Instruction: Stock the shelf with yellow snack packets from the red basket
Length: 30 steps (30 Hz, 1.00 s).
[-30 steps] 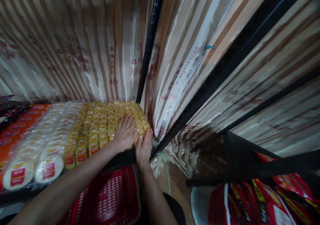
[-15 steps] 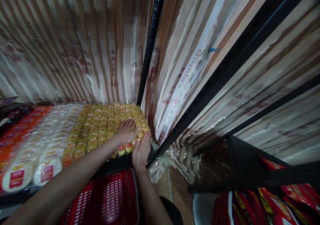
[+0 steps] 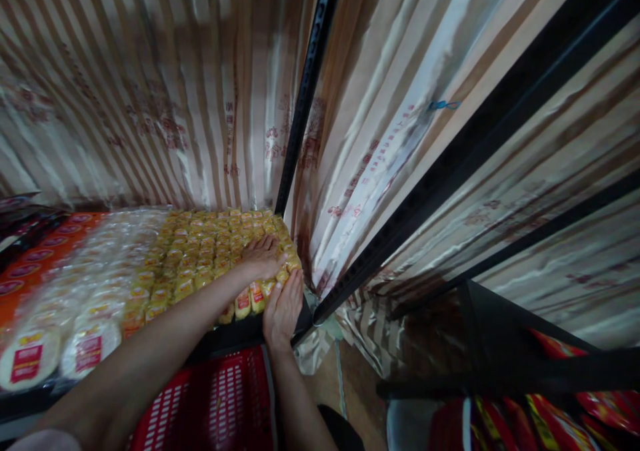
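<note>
Rows of small yellow-wrapped snack packets (image 3: 200, 244) fill the right end of a black shelf (image 3: 235, 334). My left hand (image 3: 263, 256) lies flat on top of these packets, fingers stretched toward the back. At the shelf's front right corner, my right hand (image 3: 283, 311) is held upright with straight fingers along the end of the rows. Its fingertips touch the outermost packets. Neither hand appears to grip anything. Some packets beneath and behind my hands are hidden.
Round white packaged cakes (image 3: 90, 347) stand in rows to the left, beside an orange box (image 3: 43, 254). Below the shelf is a red plastic basket (image 3: 215, 397). A black metal post (image 3: 360, 264) slants up on the right. Red and yellow bags (image 3: 540, 417) sit at lower right.
The view has shifted slightly. Both hands stay at the right end of the yellow packets, the left still flat on top and the right still at the corner.
</note>
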### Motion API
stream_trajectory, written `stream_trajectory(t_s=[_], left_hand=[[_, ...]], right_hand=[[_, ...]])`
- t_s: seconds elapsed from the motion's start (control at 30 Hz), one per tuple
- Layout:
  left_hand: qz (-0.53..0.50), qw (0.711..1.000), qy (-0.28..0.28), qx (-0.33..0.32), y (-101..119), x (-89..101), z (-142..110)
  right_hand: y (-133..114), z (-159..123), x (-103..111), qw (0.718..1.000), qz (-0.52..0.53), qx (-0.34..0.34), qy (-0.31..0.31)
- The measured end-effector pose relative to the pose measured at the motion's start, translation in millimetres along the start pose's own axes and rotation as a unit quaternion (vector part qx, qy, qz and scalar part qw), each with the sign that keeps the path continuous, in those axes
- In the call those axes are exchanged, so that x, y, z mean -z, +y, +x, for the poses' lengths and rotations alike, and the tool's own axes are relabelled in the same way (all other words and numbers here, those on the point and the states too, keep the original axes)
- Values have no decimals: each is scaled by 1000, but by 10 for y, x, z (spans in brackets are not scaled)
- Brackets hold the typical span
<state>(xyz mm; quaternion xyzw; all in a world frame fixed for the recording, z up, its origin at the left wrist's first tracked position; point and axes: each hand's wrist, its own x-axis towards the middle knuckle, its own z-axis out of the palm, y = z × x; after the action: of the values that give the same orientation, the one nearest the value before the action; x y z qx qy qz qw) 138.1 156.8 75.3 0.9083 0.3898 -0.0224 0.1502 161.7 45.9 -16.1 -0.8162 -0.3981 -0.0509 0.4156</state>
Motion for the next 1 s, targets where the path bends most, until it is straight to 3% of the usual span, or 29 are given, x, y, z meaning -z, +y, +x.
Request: stream_trajectory(t_s=[0.2, 0.37, 0.57, 0.77, 0.87, 1.0], left_hand=[[-23, 997, 66, -16, 103, 85, 104], [-28, 999, 17, -44, 249, 17, 197], [-26, 999, 5, -47, 254, 4, 182], [4, 999, 39, 14, -60, 128, 122], [44, 997, 20, 56, -313, 156, 73], [77, 996, -15, 45, -502, 88, 14]], right_hand=[[6, -7, 0, 1000, 3, 12, 9], [54, 3, -29, 1000, 5, 19, 14], [29, -7, -22, 1000, 5, 18, 19], [5, -12, -2, 1000, -9, 10, 14], [13, -5, -14, 1000, -17, 0, 6], [16, 0, -22, 1000, -2, 5, 6]])
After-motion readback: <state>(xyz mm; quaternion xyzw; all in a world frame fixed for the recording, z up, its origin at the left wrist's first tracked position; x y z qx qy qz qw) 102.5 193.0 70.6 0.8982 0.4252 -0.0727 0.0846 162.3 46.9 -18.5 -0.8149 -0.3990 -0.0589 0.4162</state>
